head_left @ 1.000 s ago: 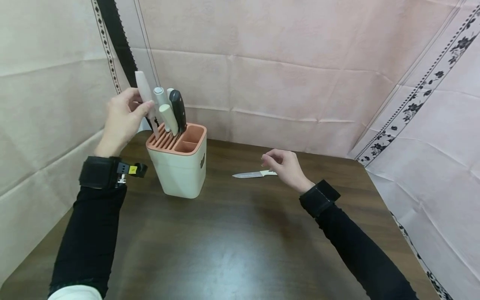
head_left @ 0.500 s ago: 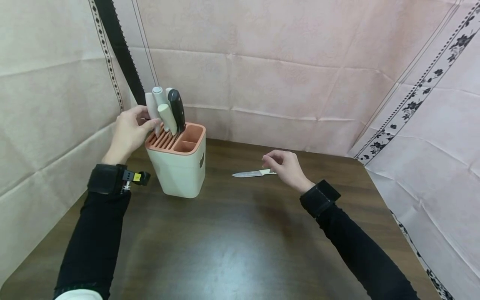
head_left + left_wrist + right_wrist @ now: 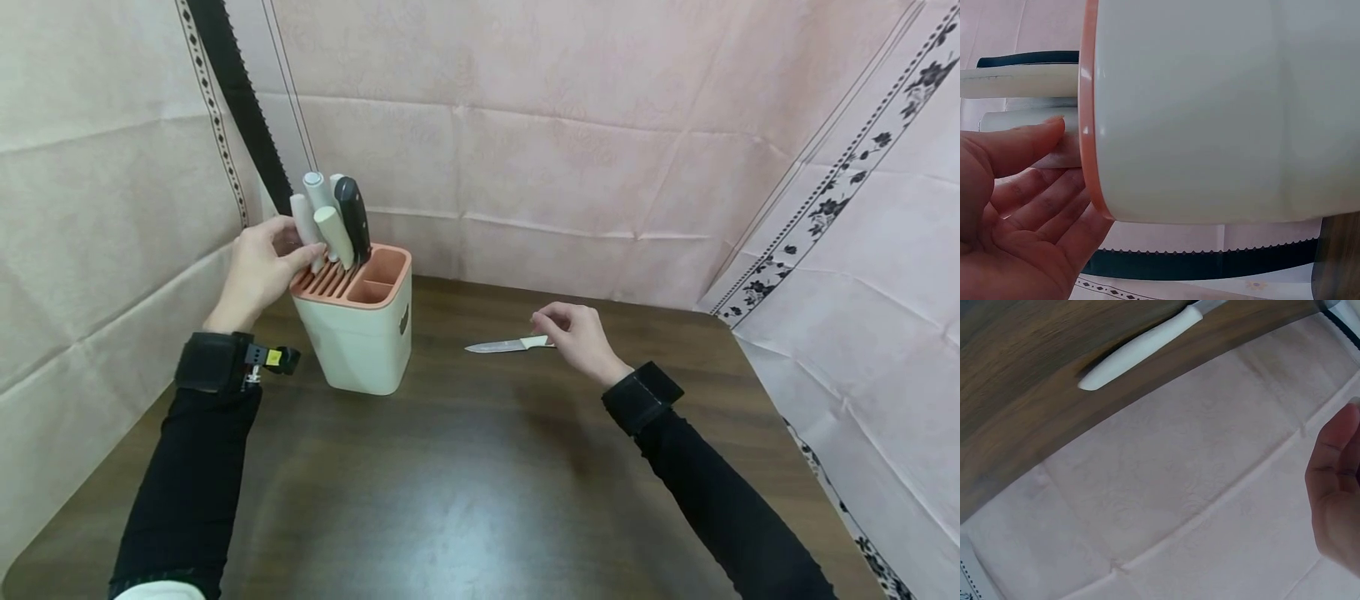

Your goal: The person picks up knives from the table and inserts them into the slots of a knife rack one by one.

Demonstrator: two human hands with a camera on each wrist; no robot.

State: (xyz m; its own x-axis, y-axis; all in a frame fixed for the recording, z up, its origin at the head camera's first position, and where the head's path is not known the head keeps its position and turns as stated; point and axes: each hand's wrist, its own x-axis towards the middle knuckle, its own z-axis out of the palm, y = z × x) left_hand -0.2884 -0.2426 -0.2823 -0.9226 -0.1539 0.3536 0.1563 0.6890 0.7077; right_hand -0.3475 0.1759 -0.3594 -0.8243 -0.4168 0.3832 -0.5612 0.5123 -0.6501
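Note:
A cream knife block (image 3: 360,342) with a salmon slotted top stands at the table's back left; in the left wrist view the knife block (image 3: 1197,112) fills the frame. Several knives sit in it, most with white handles and one with a black handle (image 3: 352,215). My left hand (image 3: 258,267) pinches the leftmost white handle (image 3: 302,215) just above the slots, and in the left wrist view the thumb of my left hand (image 3: 1016,206) lies on that white handle (image 3: 1029,117). My right hand (image 3: 581,333) hovers with loosely curled fingers over a loose white-handled knife (image 3: 502,346) that lies flat. It holds nothing.
The dark wooden table (image 3: 465,483) is hemmed in by pink cloth walls at the back and on both sides. A black toothed strip (image 3: 240,92) runs down the wall behind the block. In the right wrist view the loose knife's handle (image 3: 1141,347) lies apart from my right hand (image 3: 1335,487).
My left hand has lowered the white-handled knife from above the block down into a slot. The right hand has barely moved.

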